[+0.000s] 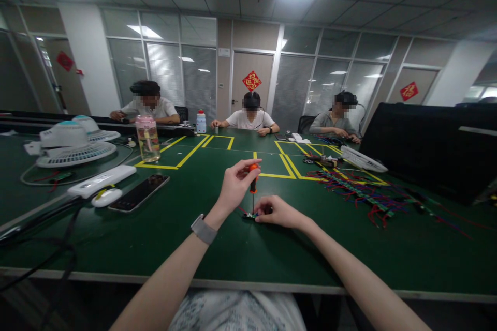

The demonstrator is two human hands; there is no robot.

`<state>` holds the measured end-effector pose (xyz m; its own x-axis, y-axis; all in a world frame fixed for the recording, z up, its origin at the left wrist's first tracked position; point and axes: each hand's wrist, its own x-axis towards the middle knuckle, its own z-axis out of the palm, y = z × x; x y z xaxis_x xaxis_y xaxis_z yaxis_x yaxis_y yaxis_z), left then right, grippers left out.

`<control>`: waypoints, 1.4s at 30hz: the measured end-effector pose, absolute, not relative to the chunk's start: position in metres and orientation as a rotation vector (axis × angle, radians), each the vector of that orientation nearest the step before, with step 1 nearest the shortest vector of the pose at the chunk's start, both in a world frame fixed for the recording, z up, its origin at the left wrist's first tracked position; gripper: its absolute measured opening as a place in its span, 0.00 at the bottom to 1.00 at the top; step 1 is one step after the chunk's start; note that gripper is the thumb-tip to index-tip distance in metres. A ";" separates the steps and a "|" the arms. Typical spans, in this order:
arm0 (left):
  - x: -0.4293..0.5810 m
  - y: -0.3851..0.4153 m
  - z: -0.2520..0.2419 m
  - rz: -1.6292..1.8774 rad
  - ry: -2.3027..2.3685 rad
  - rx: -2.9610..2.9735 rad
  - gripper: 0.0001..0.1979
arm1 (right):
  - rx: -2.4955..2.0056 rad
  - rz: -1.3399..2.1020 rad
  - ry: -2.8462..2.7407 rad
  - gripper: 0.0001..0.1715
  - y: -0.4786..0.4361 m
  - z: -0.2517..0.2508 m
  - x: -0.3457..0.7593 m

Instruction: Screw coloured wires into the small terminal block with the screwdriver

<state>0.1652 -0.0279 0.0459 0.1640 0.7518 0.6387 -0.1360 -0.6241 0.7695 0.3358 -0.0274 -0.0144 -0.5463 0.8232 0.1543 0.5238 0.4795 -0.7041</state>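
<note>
My left hand (236, 182), with a watch on its wrist, is closed around the orange and black handle of a screwdriver (253, 186). The screwdriver stands upright, its shaft pointing down at a small circuit board (249, 215) on the green table. Whether the tip touches a screw is too small to tell. My right hand (276, 211) pinches the right end of the board against the table, its fingertips beside the shaft. Short coloured wires show at the board.
Wired circuit boards (357, 191) lie in a row at the right, near a black monitor (423, 150). On the left are a phone (140, 192), a power strip (103, 180), a drink bottle (147, 139) and a white fan (73, 145). Three people sit across the table.
</note>
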 end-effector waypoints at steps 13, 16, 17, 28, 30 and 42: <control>0.164 -0.025 0.046 1.467 0.548 1.683 0.18 | -1.110 0.850 -2.248 0.13 -0.027 -0.014 0.336; 0.163 -0.026 0.044 1.547 0.659 1.811 0.14 | -1.116 0.836 -2.249 0.13 -0.027 -0.013 0.335; 0.163 -0.027 0.043 1.578 0.694 1.855 0.13 | -1.122 0.833 -2.250 0.13 -0.028 -0.013 0.335; 0.166 -0.028 0.046 1.490 0.584 1.719 0.16 | -1.109 0.841 -2.256 0.13 -0.028 -0.013 0.335; 0.166 -0.029 0.046 1.553 0.651 1.781 0.14 | -1.110 0.850 -2.250 0.12 -0.028 -0.013 0.335; 0.167 -0.032 0.046 1.496 0.593 1.771 0.15 | -1.117 0.861 -2.245 0.12 -0.029 -0.012 0.334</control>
